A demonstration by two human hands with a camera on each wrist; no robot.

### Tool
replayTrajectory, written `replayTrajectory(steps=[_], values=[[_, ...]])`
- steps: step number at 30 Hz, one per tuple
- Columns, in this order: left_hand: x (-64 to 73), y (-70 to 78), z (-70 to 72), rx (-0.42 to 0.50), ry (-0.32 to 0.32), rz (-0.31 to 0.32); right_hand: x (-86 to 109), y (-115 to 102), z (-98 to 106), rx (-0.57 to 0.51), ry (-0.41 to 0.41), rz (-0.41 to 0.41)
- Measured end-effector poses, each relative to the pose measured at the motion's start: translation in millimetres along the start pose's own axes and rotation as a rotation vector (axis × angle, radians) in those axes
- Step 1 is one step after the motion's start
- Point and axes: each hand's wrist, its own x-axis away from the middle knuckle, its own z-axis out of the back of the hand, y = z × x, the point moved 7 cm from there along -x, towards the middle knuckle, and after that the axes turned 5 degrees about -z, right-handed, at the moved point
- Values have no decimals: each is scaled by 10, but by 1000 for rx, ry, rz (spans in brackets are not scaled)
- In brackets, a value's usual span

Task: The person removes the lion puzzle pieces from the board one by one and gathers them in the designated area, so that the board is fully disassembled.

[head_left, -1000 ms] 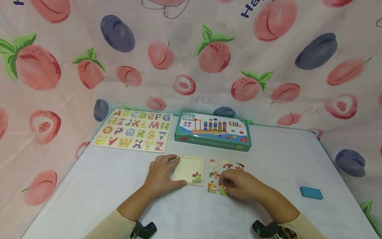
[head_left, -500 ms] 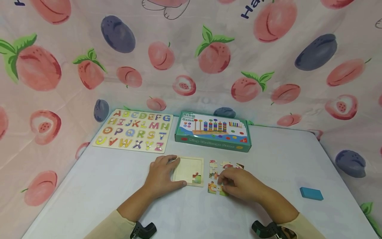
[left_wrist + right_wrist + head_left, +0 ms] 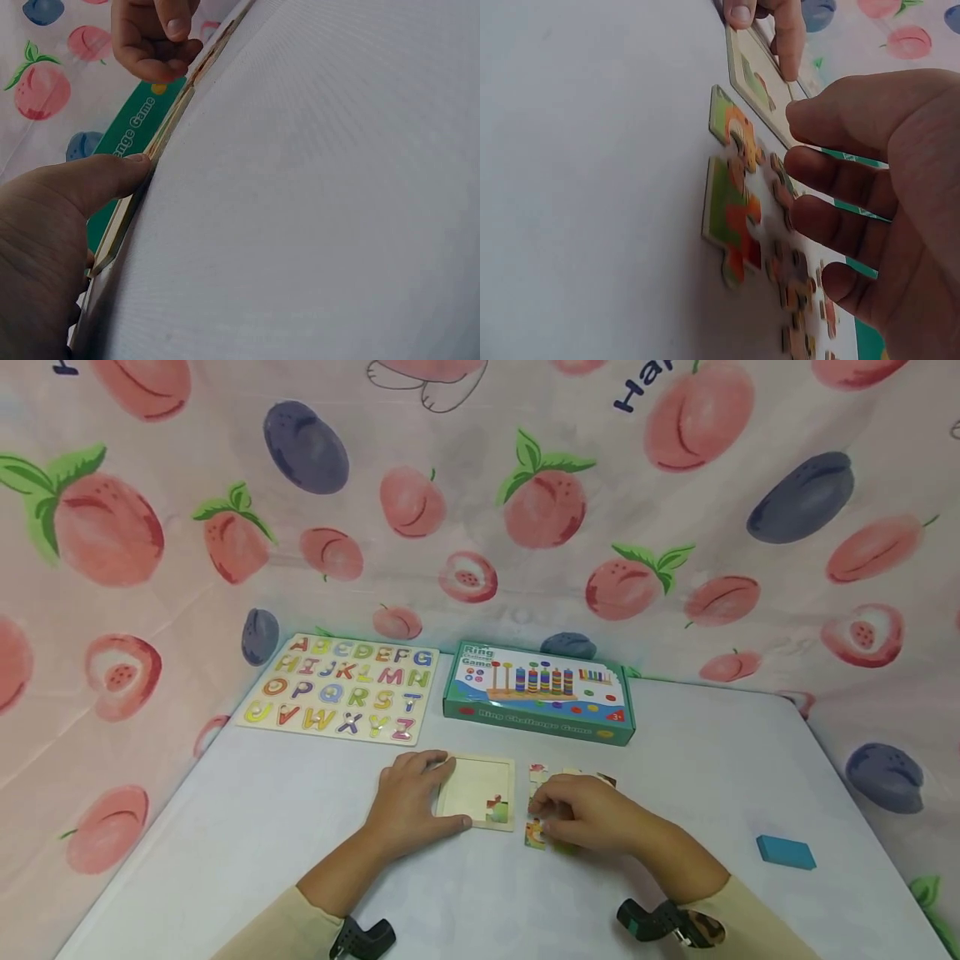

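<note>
In the head view my left hand [image 3: 408, 797] holds a small square wooden puzzle tray [image 3: 465, 781], thumb on its near edge and fingers at its far left corner. One puzzle piece [image 3: 497, 810] lies in the tray's near right corner. To the right, my right hand [image 3: 592, 814] hovers over a group of loose jigsaw pieces [image 3: 535, 833], hiding most of them. The right wrist view shows its fingers loosely bent and apart, nothing between them. Below them there, a green and red jigsaw piece [image 3: 731, 206] lies near an orange one [image 3: 735, 124].
A wooden alphabet board [image 3: 337, 689] lies at the back left. Beside it is a green Ring Challenge Game box [image 3: 540, 693]. A blue block [image 3: 786, 852] sits on the right of the white table [image 3: 712, 777], before a fruit-print curtain [image 3: 480, 510].
My right hand has shifted slightly left over the loose pieces, its fingertips closer to the tray. The left hand keeps its place on the tray. The head view has tilted a little.
</note>
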Motion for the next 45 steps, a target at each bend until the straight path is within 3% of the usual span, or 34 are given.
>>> replayTrajectory(steps=[11, 19, 27, 45], values=[[-3, 9, 12, -7, -3, 0, -273, -86, -86, -34, -21, 16], [11, -10, -3, -10, 1, -3, -459, -140, -100, 45, -39, -26], [8, -1, 6, -22, -6, -5, -525, -152, -130, 75, -71, -31], [1, 18, 14, -24, 2, -4, -575, -114, -194, 75, -92, -122]])
